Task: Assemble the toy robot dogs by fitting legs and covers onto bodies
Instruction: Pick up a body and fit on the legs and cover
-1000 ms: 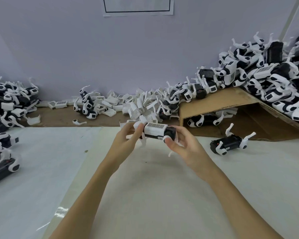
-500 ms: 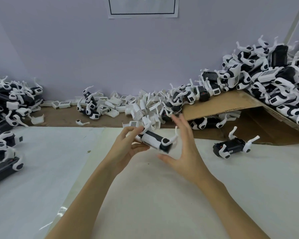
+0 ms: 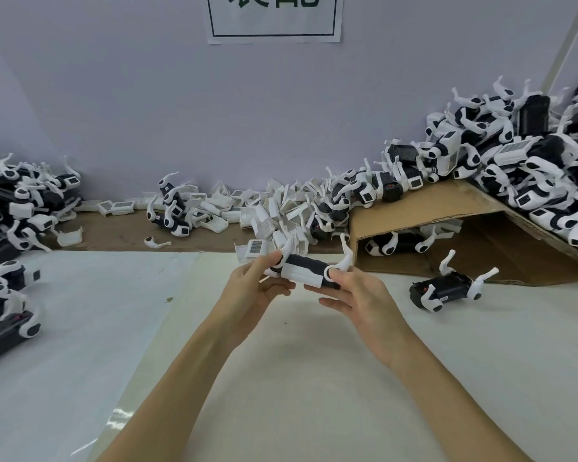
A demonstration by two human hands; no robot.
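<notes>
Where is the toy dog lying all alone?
The lone toy dog lies on its back on the white table, right of both hands, just before the cardboard ramp.

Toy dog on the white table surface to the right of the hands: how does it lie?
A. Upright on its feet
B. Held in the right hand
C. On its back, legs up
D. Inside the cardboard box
C: the toy dog lies alone on the table with white legs pointing upward.
</notes>
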